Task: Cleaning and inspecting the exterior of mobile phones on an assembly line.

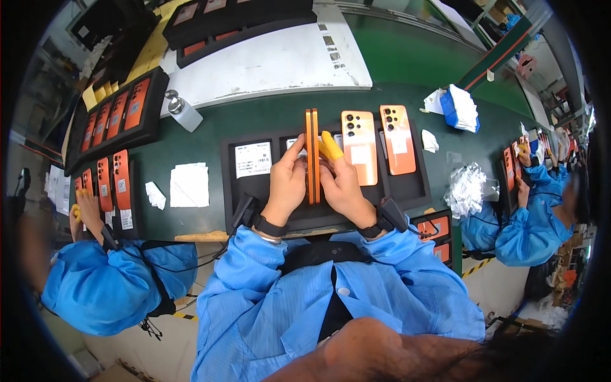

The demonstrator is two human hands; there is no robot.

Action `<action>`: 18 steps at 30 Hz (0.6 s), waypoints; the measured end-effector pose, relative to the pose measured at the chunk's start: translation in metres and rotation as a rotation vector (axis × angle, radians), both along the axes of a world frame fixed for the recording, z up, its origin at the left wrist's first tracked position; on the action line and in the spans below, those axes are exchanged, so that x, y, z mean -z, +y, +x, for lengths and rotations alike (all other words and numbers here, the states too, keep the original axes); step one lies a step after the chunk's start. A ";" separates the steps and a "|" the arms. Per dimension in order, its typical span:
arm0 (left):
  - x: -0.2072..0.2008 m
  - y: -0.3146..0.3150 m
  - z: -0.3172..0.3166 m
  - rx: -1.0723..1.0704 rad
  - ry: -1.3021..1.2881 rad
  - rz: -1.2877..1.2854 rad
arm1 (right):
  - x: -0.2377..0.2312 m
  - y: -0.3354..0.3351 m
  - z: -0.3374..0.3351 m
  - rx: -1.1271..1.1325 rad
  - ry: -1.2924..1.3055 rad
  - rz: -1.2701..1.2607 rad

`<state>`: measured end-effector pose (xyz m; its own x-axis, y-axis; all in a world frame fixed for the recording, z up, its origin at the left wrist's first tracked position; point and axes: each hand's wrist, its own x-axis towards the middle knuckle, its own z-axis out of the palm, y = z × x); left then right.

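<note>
Our left hand and right hand pinch two orange smartphones edge-on above the black foam tray. Risk: uneven squeeze could let one slip (our yellow finger cot may grip differently); rubbing could scuff both.

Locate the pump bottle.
In the head view, the pump bottle stands at upper left, just right of a black phone tray, near the white board.

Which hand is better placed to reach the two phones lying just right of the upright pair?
Right, probably: the right hand is nearer the lying phones, while the left hand is across the upright phones. Both hands hold that pair, though.
</note>
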<state>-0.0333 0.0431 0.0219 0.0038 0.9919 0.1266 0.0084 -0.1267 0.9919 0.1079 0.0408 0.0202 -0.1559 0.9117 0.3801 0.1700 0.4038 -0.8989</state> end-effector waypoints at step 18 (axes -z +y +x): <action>-0.024 -0.039 0.009 -0.039 -0.076 0.263 | -0.013 -0.035 0.008 -0.052 0.155 0.145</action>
<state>-0.0242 0.0038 0.0460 -0.0528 0.9242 0.3783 -0.0551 -0.3809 0.9230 0.1161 0.0057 0.0336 -0.1310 0.8379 0.5298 0.0095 0.5355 -0.8445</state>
